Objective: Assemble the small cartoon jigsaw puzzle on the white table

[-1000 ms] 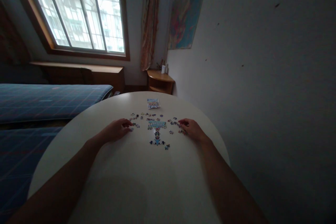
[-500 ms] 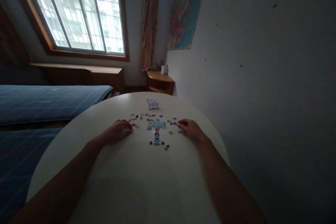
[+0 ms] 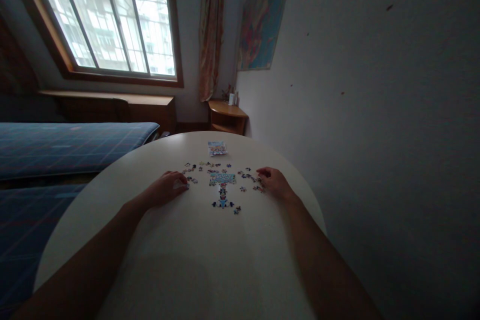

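Jigsaw pieces lie in the middle of a round white table (image 3: 168, 255). Joined pieces form a blue-green block (image 3: 223, 178) with a narrow column (image 3: 223, 195) running down from it. My left hand (image 3: 168, 186) rests left of the loose pieces (image 3: 192, 180), fingers curled with a small piece (image 3: 186, 187) at the fingertips. On the right, my right hand (image 3: 273, 181) is beside other loose pieces (image 3: 247, 176), its fingers bent and slightly apart; no piece shows between them. One loose piece (image 3: 237, 210) lies right of the column's foot.
A small picture packet (image 3: 217, 148) lies at the table's far side. Beds with blue plaid covers (image 3: 75, 145) stand at the left. A wooden corner shelf (image 3: 228, 109) is behind the table, and a wall (image 3: 356, 160) runs along the right.
My right hand has shifted slightly, and its fingers have moved a little off the loose pieces. My left hand looks the same. The view has shifted slightly.
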`<state>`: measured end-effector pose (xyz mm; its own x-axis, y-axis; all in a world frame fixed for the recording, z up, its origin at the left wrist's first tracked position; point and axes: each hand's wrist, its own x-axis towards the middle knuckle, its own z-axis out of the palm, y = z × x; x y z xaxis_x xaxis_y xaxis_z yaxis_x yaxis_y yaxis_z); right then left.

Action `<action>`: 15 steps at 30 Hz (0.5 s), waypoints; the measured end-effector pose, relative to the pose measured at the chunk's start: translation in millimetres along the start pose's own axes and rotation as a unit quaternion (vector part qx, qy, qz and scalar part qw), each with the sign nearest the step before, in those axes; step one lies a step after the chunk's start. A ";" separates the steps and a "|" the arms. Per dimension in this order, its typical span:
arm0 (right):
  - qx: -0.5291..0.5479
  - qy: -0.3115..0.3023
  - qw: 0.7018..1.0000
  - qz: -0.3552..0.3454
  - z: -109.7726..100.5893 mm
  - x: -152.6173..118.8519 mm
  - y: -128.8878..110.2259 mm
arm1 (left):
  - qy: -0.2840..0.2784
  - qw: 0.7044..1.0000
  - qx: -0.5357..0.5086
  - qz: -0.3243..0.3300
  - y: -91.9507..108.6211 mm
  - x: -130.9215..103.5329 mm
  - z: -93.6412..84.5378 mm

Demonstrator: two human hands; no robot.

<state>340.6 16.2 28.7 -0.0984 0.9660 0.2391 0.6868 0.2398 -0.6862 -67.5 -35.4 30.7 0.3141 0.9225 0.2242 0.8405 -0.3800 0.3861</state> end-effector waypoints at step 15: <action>-0.005 -0.123 0.991 -0.045 -1.8 -12.6 -34.8 | 0.013 1.000 -0.021 -0.005 -0.3 1.8 5.1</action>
<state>319.2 -4.5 50.8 -0.3318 0.9353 0.1230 0.6743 0.3264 -0.6624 -64.9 -33.3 26.5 0.2939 0.9244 0.2433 0.8237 -0.3741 0.4262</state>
